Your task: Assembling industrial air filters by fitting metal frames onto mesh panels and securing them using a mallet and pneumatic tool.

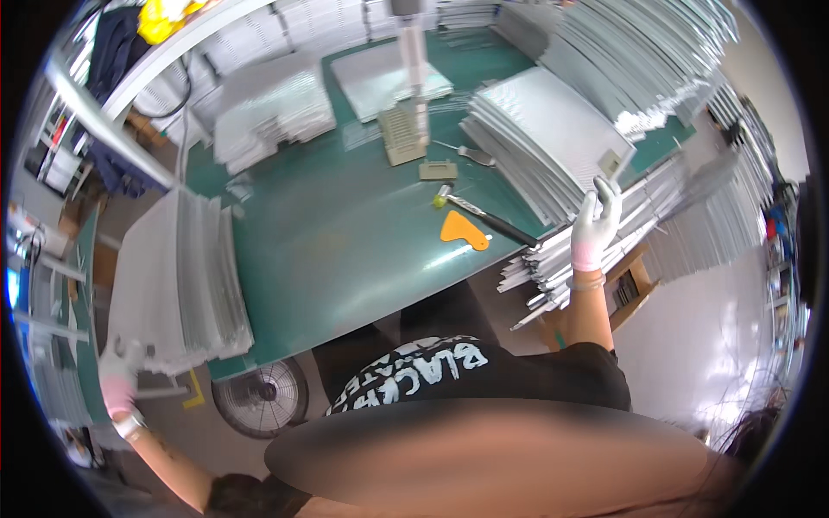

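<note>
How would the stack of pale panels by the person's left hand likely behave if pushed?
The stack might fan out, since its layered edges sit unevenly. It may be heavy overall, given its many layers. The top panel seems fairly stiff, lying nearly flat.

Black short-sleeved cotton-like T-shirt point(557, 377): across its front I can make out large white printed capitals point(458, 358), in more than one line.
Lie of the lettering: from my feed it runs aslant and bends with the cloth, its lower left end meeting a blurred patch.
Pale panels along the back point(259, 41): small dark marks, too small for me to read.
</note>
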`<state>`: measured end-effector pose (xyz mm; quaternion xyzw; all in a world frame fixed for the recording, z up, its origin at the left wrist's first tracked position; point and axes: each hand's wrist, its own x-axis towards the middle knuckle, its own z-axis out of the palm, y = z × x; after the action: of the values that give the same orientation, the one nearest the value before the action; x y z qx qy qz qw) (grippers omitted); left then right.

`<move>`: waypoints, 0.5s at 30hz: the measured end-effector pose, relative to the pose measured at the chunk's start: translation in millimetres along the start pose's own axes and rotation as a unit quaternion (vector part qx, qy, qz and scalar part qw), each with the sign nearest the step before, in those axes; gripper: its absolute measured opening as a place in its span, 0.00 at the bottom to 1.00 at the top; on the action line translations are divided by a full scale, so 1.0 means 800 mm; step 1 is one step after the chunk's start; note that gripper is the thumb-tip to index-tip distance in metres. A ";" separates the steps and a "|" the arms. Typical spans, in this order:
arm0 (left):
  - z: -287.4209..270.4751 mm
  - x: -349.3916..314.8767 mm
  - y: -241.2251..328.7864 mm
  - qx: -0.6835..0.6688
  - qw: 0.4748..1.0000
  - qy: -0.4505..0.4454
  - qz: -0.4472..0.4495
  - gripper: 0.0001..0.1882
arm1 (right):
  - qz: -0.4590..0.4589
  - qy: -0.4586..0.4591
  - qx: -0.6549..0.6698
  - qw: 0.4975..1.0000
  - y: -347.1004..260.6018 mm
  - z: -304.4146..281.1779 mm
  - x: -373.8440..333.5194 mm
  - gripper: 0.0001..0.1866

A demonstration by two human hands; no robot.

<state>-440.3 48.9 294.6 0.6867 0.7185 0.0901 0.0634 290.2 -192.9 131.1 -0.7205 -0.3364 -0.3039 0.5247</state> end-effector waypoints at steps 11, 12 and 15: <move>-0.030 -0.115 0.028 -0.307 0.926 0.141 0.170 0.36 | -0.255 -0.211 0.146 0.932 -0.106 0.061 -0.057 0.17; -0.014 -0.136 0.073 -0.306 0.925 0.147 0.173 0.38 | -0.263 -0.220 0.170 0.924 -0.118 0.071 -0.059 0.18; 0.047 -0.162 0.154 -0.025 0.932 0.219 0.288 0.44 | -0.250 -0.197 0.226 0.921 -0.157 0.094 -0.071 0.21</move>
<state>-305.4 -74.0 280.1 0.8256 0.4838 0.2701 -0.1070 162.6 -102.2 135.7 -0.5206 -0.6619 -0.1927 0.5037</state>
